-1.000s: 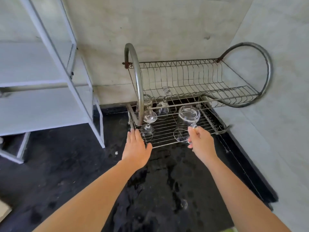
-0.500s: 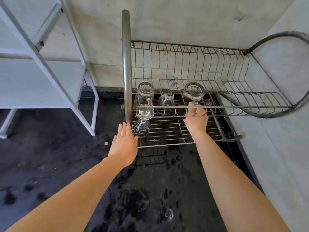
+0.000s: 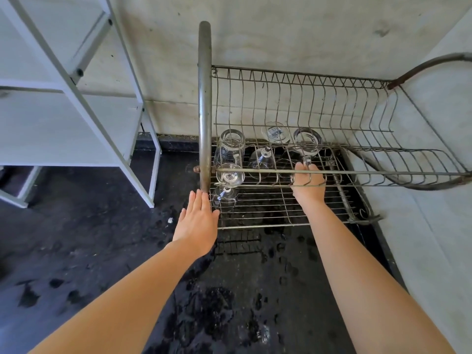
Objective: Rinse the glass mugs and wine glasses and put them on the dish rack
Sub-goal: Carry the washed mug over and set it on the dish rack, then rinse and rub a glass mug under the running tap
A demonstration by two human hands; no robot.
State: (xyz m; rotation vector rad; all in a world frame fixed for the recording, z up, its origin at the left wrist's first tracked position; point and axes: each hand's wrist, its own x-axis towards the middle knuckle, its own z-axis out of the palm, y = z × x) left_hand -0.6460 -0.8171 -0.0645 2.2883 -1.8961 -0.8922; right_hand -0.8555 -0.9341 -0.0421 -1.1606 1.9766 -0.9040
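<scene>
Steel wire makes up the two-tier dish rack (image 3: 255, 226), which stands on a wet black counter (image 3: 242, 290). The step in hand looks to be seating a glass mug (image 3: 307, 140) on its lower tier.

The right hand (image 3: 308, 185) reaches in under the upper tier's front rail (image 3: 370, 172), with its fingers curled round the mug's handle. The mug is upside down towards the back of the lower tier, to the right of the other glassware. Whether its rim already rests on the wires I cannot tell, because the wires hide it.

The left hand (image 3: 198, 221) is flat, with fingers straight and together. Its fingertips touch the foot of the rack's left hoop (image 3: 204, 98) (bracing the rack, I judge, against sliding on the wet surface).

A second mug (image 3: 229, 146) sits inverted at the back left, with a wine glass (image 3: 230, 175) just in front of it. A stemmed glass (image 3: 263, 157) stands mid-tier.

To do this well, the rim should settle level across several wires, not tipped into a gap, and be tested before the handle is released. The mug should keep clear of the stemmed glass beside it, since glass chips easily. The right hand should then draw back low and straight, clear of the rail above, while the left keeps the rack steady.
</scene>
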